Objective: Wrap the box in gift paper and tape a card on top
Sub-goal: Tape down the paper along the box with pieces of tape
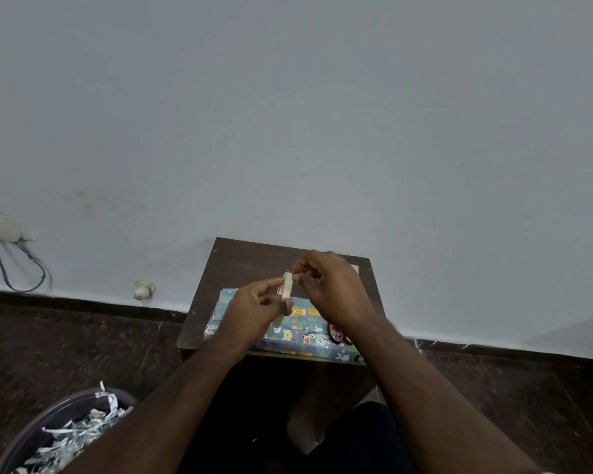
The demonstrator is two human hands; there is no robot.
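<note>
Box (281, 323) wrapped in blue animal-print gift paper, lying on a small dark table (254, 258).
Above it, the left hand (257, 307) and right hand (329, 285) each pinch a small roll of tape (287, 285) between curled fingertips; red-handled scissors (338, 334) rest beside the box.

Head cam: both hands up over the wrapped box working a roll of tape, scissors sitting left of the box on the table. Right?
Not quite. The scissors lie at the right end of the wrapped box, partly hidden behind the right forearm, not on the left. The rest holds in the head view: the left hand and right hand are raised over the box on the table, working the roll of tape.
</note>
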